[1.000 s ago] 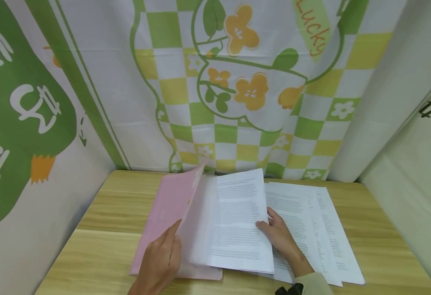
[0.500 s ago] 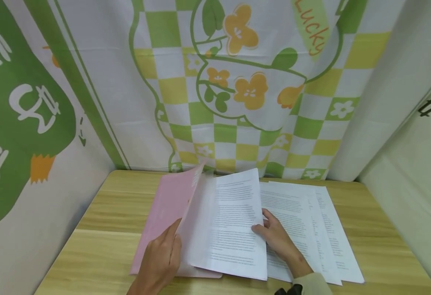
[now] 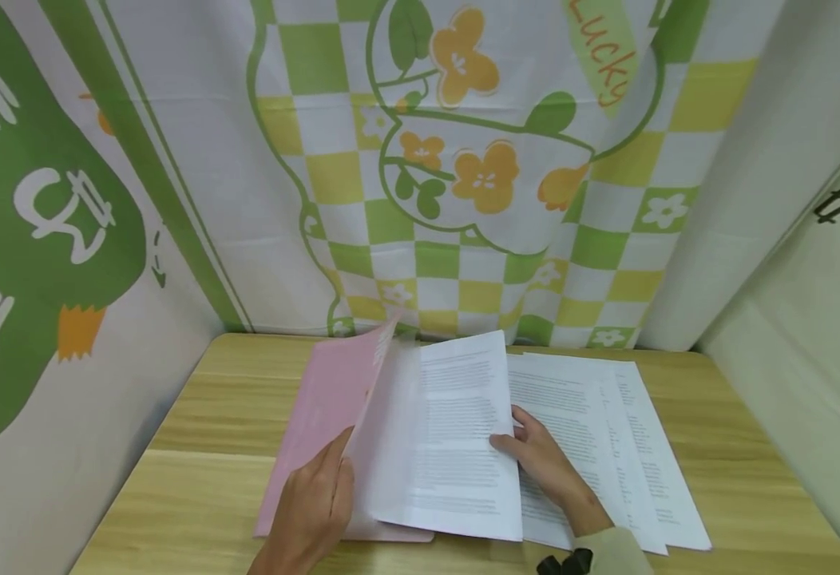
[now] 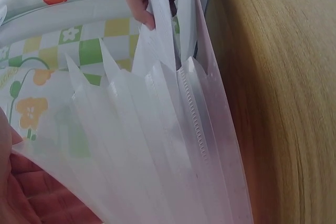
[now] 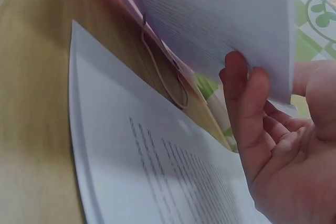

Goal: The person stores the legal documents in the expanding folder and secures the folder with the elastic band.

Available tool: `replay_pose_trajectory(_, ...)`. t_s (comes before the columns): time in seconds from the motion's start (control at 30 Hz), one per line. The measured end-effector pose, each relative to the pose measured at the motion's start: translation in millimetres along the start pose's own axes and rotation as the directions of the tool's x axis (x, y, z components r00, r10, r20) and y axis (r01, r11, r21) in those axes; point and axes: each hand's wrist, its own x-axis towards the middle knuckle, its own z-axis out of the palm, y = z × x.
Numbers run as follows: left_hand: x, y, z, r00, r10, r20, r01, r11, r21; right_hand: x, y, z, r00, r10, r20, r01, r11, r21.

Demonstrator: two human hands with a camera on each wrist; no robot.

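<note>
A pink expanding file folder [image 3: 334, 391] lies opened on the table. My left hand [image 3: 312, 499] grips its raised cover at the near edge, and in the left wrist view its translucent accordion pockets [image 4: 131, 145] fan apart. Between thumb and fingers my right hand [image 3: 545, 463] pinches the right edge of some printed sheets [image 3: 463, 439]. Their left part sits behind a translucent pocket wall. In the right wrist view, the sheets [image 5: 220, 14] are raised above other papers, with fingertips on one face and the thumb partly hidden behind them.
More printed papers [image 3: 643, 455] lie overlapping on the wooden table [image 3: 204, 415], right of the folder. An elastic cord loop [image 5: 182, 95] hangs from the folder's edge. A patterned curtain [image 3: 463, 200] stands behind the table, with fabric walls at both sides.
The pinched sheets and my right hand have shifted slightly left, further into the folder, mostly in the first half second. My left hand stays on the cover.
</note>
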Motion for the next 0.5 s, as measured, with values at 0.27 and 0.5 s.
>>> replay_pose_trajectory(0.27, 0.8, -0.4, -0.7, 1.0, -0.005, -0.009, 0.005, 1.0, 0.011, 3.9, -0.3, 4.8, 0.999, 0.01, 0.042, -0.011, 1.0, 0.018)
replay_pose_trajectory(0.5, 2.4, -1.8, -2.5, 1.0, -0.001, -0.025, 0.002, 1.0, 0.012, 4.7, -5.2, -3.3, 0.998, 0.001, 0.056, 0.001, 0.999, -0.033)
